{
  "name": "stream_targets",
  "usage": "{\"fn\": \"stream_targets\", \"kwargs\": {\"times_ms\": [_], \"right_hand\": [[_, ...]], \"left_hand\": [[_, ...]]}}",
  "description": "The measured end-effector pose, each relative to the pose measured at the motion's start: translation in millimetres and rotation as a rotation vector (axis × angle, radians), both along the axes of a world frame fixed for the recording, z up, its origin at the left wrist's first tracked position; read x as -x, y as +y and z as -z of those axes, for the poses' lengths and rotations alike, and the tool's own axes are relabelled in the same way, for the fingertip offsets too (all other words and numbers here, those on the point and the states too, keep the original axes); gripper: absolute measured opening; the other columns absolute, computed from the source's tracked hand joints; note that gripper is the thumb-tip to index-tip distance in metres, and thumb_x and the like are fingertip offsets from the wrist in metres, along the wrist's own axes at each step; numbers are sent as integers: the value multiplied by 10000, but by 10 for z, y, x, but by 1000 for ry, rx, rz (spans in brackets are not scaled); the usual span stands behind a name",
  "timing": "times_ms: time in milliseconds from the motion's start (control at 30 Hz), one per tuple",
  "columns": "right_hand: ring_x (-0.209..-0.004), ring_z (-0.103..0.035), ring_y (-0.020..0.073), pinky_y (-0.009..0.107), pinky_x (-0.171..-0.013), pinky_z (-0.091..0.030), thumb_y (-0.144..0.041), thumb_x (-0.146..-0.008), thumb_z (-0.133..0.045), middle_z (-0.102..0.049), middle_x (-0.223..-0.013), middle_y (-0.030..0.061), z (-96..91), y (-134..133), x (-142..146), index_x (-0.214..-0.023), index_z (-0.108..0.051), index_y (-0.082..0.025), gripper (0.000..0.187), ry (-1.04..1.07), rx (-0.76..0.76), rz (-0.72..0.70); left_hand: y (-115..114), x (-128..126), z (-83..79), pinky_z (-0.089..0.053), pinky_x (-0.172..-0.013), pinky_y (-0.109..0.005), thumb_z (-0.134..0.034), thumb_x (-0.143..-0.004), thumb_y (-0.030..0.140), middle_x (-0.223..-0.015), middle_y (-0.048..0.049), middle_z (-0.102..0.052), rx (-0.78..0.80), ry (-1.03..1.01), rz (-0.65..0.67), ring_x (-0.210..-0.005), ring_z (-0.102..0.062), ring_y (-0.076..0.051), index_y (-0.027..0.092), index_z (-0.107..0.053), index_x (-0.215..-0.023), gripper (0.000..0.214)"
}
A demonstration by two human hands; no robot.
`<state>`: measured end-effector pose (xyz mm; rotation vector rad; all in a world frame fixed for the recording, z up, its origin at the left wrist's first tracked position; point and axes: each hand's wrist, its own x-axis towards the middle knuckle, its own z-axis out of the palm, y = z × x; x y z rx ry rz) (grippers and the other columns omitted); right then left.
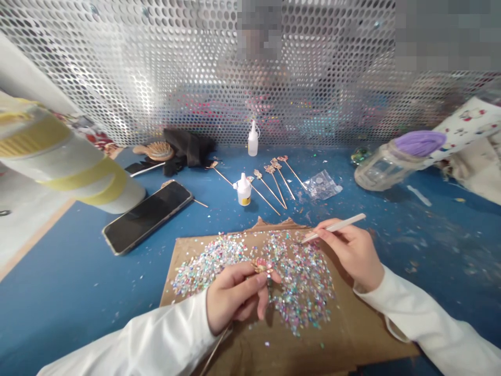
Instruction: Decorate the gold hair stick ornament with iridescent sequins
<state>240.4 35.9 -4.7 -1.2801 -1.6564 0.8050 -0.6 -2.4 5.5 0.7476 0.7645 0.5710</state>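
Head view: gold metal pick (260,267) pinched in the left hand (235,297) above sequins (301,282) heaped on a cardboard sheet (282,350). Right hand (352,250), apart from the left, grips a white stylus (336,228) (tip just over the sequins). Beyond, on the blue surface (58,271): glue bottle (243,190), similar picks (274,183), phone (146,216).

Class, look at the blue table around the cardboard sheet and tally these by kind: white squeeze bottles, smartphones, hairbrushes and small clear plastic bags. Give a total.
White squeeze bottles: 2
Smartphones: 1
Hairbrushes: 1
Small clear plastic bags: 1
Total: 5
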Motion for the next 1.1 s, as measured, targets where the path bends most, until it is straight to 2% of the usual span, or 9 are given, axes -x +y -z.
{"fn": "stream_targets", "kwargs": {"times_ms": [700, 1100], "right_hand": [[-689, -621, 176, 241, -607, -514, -288, -811, -567, -643, -772, 49, -4, 34, 12, -768, -626, -148, 158, -12, 45, 16], [-685, -625, 156, 211, -619, -515, -241, -827, -553, -647, -753, 32, -41, 37, 21, -756, -613, -158, 124, 12, 11, -13]], "left_hand": [[19, -6, -5, -105, -266, -141, -559, -742, 439, -441, 24, -538, -30, 25, 6, -255, -248, 0, 83, -581, -905, 391], [6, -11, -3, -105, -268, -142, -562, -740, 441, -433, 29, -532, -27, 21, 1, -255, -243, 1, 80, -575, -903, 397]]}}
